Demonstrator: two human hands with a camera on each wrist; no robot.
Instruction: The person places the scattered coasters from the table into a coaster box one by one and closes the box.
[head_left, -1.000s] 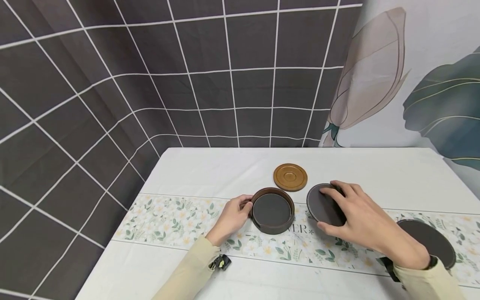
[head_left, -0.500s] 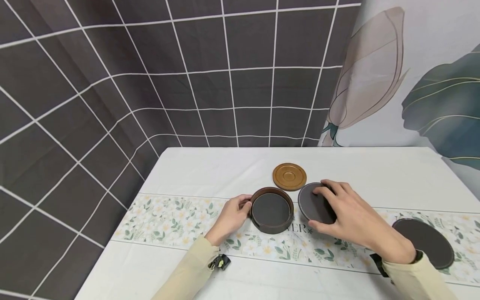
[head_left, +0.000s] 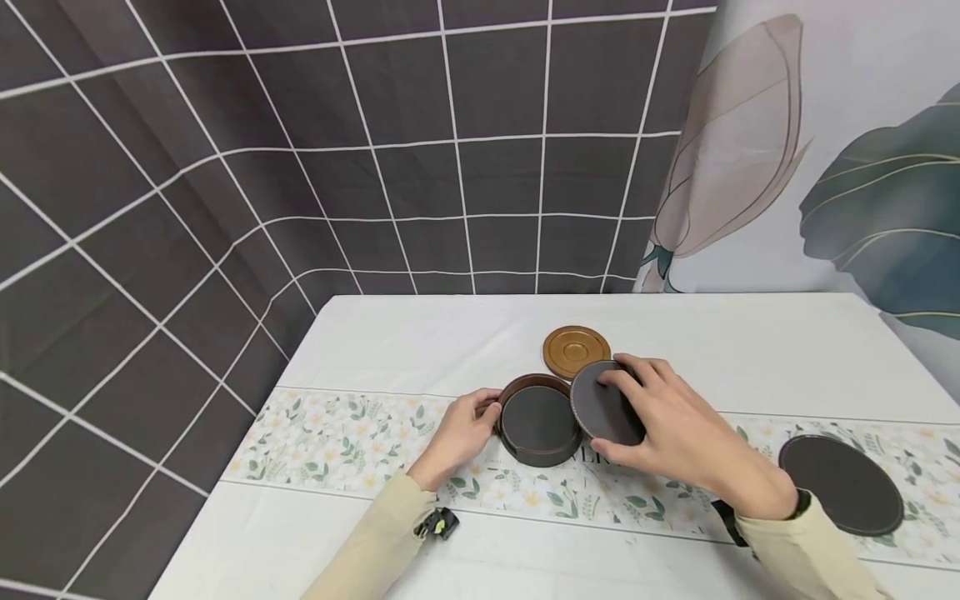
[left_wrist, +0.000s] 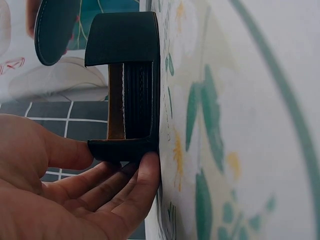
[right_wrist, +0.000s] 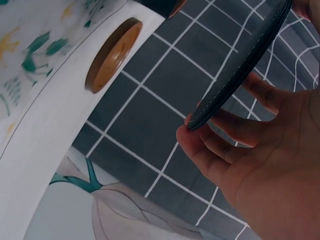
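My left hand [head_left: 459,437] pinches the left wall of a round dark leather coaster holder [head_left: 537,459], which stands on the table. Through the notch in its wall, the left wrist view shows a stack of coasters [left_wrist: 138,100] inside. Just right of the holder, my right hand [head_left: 678,433] grips a round dark coaster [head_left: 589,398] by its edge, thumb on the near side and fingers at the far side. This coaster is tilted and raised off the table, overlapping the holder's right rim in the head view. White stitching runs along its edge [right_wrist: 239,62].
A brown round disc [head_left: 576,351] with ringed grooves lies behind the holder. Another large dark round coaster [head_left: 840,485] lies on the table at the right, near my right wrist. A floral printed band crosses the white tablecloth [head_left: 420,342]. A dark checked curtain [head_left: 502,175] hangs behind.
My right hand has carried the dark coaster leftward, from apart from the holder to its right rim. The left hand keeps its hold on the holder.
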